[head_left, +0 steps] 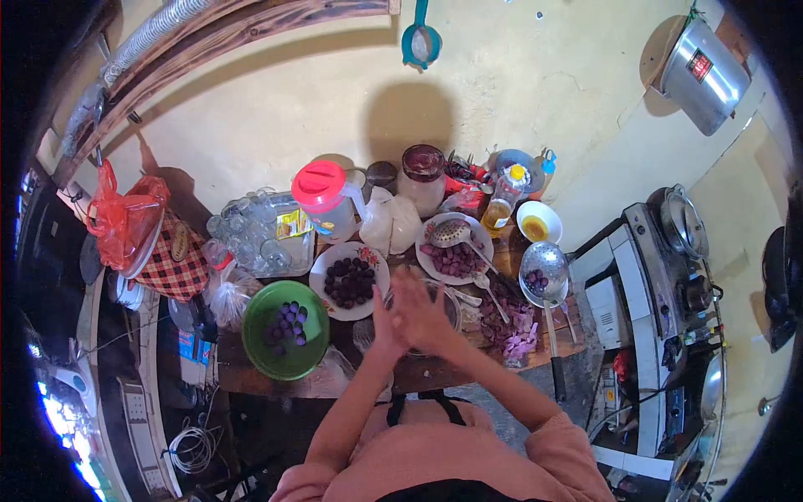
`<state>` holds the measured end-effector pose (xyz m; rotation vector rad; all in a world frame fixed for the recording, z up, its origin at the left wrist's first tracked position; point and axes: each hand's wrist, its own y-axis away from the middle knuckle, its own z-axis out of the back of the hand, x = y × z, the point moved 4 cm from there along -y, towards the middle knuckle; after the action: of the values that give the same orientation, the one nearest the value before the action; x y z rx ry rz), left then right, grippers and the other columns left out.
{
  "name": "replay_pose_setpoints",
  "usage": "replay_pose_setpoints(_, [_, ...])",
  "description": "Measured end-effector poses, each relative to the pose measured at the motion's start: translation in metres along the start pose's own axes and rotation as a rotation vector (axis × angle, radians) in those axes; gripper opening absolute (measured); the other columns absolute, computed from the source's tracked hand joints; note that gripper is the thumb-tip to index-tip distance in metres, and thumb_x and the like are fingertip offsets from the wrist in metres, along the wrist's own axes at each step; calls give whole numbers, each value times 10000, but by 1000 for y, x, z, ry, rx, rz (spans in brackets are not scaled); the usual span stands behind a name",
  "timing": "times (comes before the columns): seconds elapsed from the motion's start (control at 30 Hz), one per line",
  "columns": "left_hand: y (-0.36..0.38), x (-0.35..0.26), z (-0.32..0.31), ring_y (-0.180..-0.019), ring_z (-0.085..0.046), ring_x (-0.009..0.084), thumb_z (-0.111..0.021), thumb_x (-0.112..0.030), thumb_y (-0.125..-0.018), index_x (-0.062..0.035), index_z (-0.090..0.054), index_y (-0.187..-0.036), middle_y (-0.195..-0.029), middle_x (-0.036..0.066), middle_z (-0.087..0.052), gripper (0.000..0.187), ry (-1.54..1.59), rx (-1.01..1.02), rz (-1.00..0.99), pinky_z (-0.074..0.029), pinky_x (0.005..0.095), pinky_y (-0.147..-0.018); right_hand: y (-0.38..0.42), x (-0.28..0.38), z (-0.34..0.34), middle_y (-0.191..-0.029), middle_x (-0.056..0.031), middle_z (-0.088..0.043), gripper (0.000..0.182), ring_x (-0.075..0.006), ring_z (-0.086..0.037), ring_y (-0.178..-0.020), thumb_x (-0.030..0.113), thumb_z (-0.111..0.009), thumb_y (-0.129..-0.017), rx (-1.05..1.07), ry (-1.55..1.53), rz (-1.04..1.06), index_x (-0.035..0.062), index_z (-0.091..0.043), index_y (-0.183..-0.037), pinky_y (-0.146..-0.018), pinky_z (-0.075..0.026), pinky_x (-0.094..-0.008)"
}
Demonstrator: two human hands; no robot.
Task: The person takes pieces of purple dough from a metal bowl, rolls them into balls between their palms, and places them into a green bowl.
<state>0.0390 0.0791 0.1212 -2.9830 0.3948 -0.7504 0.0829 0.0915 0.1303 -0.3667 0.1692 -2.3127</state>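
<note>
My left hand (388, 325) and my right hand (424, 311) are pressed palm against palm above a clear glass bowl (457, 311). The right hand's fingers are smeared by motion, and whatever lies between the palms is hidden. Just left of them, a floral plate (381, 311) carries dark purple balls (350, 281). Further left, a green basin (253, 351) contains more purple balls (288, 325). Behind my hands is a plate (428, 266) of purple chunks (456, 259), with a slotted spoon (452, 233) resting over it. A fork (493, 297) lies at its right edge.
Purple peelings (512, 333) lie at the right, beside a long-handled skimmer (545, 266) on a bowl. Behind stand a red-lidded pitcher (330, 213), a jar (421, 188), an oil bottle (500, 209) and a tray (294, 259) of glasses. A stove (648, 243) is at far right.
</note>
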Motion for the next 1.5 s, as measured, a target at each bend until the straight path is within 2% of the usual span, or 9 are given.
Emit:
replay_pose_setpoints(0.3, [3,-15,25,-1357,-164,291,-354,-664,-819,-331,-249,-1401,-1490,-49,-155,678,-759,18,-16,-182,602,-1019,0,-6,-2,-1472,-208,-125,678,-376,-96,-1362,409,-401,-876,-45,-227,-16,63,-196,-1421,-978,-54,-694])
replay_pose_setpoints(0.4, [-5,10,28,-1355,-168,293,-379,-676,-799,-328,-258,-1397,-1487,-50,-166,703,-756,325,28,-193,604,-1015,-1,16,12,-1484,-133,-153,677,-431,-99,-1343,420,-426,-861,201,-77,-948,144,-193,-1433,-981,-63,-680])
replay_pose_setpoints(0.67, [-10,17,23,-1355,-158,309,-376,-710,-770,-322,-236,-1407,-1481,-9,-176,759,-795,-18,28,-139,597,-1045,-22,18,69,-1480,-178,-112,698,-368,-68,-1369,402,-433,-864,-638,-48,-37,97,-169,-1433,-994,-46,-683])
replay_pose_setpoints(0.73, [-3,18,23,-1348,-178,318,-349,-668,-818,-312,-221,-1414,-1475,3,-196,706,-572,415,101,-128,582,-1057,-16,30,63,-1483,-168,-112,704,-368,-69,-1369,396,-440,-862,-566,-18,37,101,-158,-1436,-994,-36,-685])
replay_pose_setpoints(0.83, [-5,-10,17,-1346,-146,364,-329,-717,-787,-303,-171,-1427,-1496,-8,-108,779,-140,24,86,-128,594,-1051,1,4,10,-1486,-147,-126,667,-369,-73,-1369,399,-422,-865,13,-137,-23,137,-187,-1432,-997,-34,-677])
replay_pose_setpoints(1.03, [-5,-7,46,-1331,-181,389,-304,-734,-782,-285,-184,-1426,-1499,17,-98,795,-805,98,76,-149,607,-1041,-19,29,75,-1490,-128,-128,644,-359,-95,-1370,409,-336,-899,-708,81,10,104,-156,-1436,-1001,-67,-659])
replay_pose_setpoints(1.17, [5,-10,4,-1317,-211,401,-307,-747,-769,-279,-186,-1426,-1482,33,-168,816,45,-134,133,-157,644,-1016,-14,-9,37,-1488,-135,-131,649,-376,-97,-1366,429,-324,-900,-279,-165,-86,117,-144,-1439,-993,-68,-669])
replay_pose_setpoints(1.3, [0,11,21,-1336,-182,382,-288,-769,-755,-186,-157,-1434,-1480,120,-158,905,-573,384,79,-150,622,-1037,-13,28,51,-1489,-124,-137,646,-350,-122,-1364,395,-392,-863,-450,-108,58,176,-188,-1435,-992,-53,-686])
replay_pose_setpoints(1.5, [-2,8,-3,-1328,-196,378,-306,-776,-735,-260,-192,-1423,-1469,83,-201,867,-870,-168,26,-147,632,-1025,-11,-14,7,-1483,-133,-162,624,-436,-125,-1338,372,-400,-881,63,-80,-173,113,-228,-1422,-982,15,-679])
